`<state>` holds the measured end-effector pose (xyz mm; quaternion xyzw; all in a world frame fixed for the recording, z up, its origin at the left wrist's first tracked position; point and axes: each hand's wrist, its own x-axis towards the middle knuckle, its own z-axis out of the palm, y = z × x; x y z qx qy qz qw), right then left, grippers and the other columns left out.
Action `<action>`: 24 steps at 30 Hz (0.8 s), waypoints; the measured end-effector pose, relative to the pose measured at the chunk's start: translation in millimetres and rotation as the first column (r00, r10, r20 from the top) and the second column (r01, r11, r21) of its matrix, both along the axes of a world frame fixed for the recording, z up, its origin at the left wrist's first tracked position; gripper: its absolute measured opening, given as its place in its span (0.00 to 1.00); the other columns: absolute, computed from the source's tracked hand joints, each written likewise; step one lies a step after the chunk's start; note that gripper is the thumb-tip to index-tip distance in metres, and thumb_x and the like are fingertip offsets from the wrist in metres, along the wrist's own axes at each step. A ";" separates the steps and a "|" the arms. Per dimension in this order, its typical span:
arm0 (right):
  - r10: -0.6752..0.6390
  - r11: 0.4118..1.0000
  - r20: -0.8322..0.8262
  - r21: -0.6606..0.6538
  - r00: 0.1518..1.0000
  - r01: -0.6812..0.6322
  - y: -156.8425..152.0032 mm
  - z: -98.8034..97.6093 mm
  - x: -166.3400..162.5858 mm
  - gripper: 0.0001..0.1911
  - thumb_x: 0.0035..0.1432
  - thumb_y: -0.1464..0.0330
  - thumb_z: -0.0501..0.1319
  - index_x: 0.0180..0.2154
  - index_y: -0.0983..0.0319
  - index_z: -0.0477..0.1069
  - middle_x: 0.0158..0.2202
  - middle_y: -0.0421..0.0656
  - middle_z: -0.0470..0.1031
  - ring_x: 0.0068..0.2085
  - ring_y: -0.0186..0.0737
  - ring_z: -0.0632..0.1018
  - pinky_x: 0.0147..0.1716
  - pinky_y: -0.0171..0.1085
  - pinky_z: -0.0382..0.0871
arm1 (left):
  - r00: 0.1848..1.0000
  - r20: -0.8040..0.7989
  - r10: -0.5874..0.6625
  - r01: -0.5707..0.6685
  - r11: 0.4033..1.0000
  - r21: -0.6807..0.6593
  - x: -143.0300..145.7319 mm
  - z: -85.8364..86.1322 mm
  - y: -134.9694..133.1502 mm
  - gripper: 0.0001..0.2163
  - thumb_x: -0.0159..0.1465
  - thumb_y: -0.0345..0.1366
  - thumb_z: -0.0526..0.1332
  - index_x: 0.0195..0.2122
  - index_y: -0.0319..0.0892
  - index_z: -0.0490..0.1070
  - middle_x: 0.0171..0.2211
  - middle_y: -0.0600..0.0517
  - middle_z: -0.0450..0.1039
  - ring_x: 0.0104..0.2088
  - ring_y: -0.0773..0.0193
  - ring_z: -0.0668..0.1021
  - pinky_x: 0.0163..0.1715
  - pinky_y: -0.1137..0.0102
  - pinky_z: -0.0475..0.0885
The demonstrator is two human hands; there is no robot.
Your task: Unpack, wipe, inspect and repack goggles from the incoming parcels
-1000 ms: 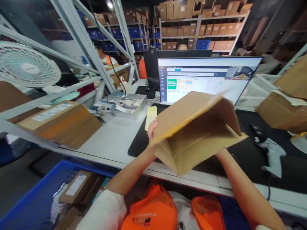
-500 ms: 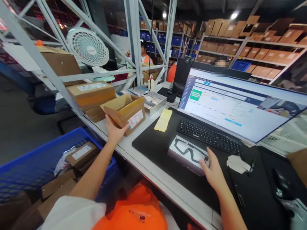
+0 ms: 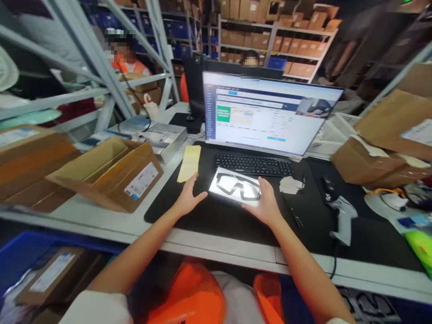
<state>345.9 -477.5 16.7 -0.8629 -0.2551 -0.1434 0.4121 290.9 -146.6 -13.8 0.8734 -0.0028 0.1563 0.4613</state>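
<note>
Both hands, left hand [image 3: 189, 200] and right hand [image 3: 266, 207], are lying open beside the flat goggles box [image 3: 236, 186], seemingly just touching; gripping both ends evenly would steady it.

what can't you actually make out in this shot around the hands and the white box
- Head view: the print on the flat white box with a goggle outline is washed out by glare.
- Text on the wide monitor screen is too small and blurred.
- The right hand covers the box's near right corner; contact underneath is hidden.
- Whether the left hand touches the box: cannot tell.
- The open brown cardboard box: interior hidden by its flaps.
</note>
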 end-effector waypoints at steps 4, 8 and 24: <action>0.037 0.933 -0.076 0.360 0.996 -0.007 6.4 -12.0 -0.1 0.61 0.52 0.38 0.65 0.74 0.59 0.42 0.69 0.58 0.55 0.69 0.60 0.62 0.67 0.59 0.57 | 0.941 0.020 -0.336 0.335 0.929 -0.156 27.4 5.7 -34.2 0.58 0.51 0.64 0.69 0.74 0.41 0.43 0.73 0.33 0.50 0.72 0.34 0.57 0.68 0.39 0.56; 0.243 0.933 -0.045 0.284 0.969 -0.221 17.2 -13.0 -9.9 0.54 0.55 0.36 0.59 0.72 0.57 0.49 0.73 0.56 0.48 0.72 0.59 0.56 0.69 0.56 0.56 | 0.851 -0.013 -0.524 0.514 0.840 -0.175 25.8 14.0 -69.9 0.43 0.53 0.60 0.71 0.66 0.44 0.65 0.63 0.37 0.68 0.64 0.36 0.70 0.64 0.39 0.64; -0.033 0.996 0.100 0.086 0.994 0.025 -7.5 26.8 -12.5 0.10 0.65 0.60 0.60 0.42 0.59 0.71 0.40 0.46 0.74 0.42 0.46 0.75 0.43 0.44 0.70 | 0.816 0.491 -0.306 -0.050 0.808 0.587 39.5 32.0 -49.4 0.35 0.59 0.35 0.66 0.68 0.54 0.58 0.61 0.40 0.60 0.62 0.44 0.68 0.65 0.42 0.59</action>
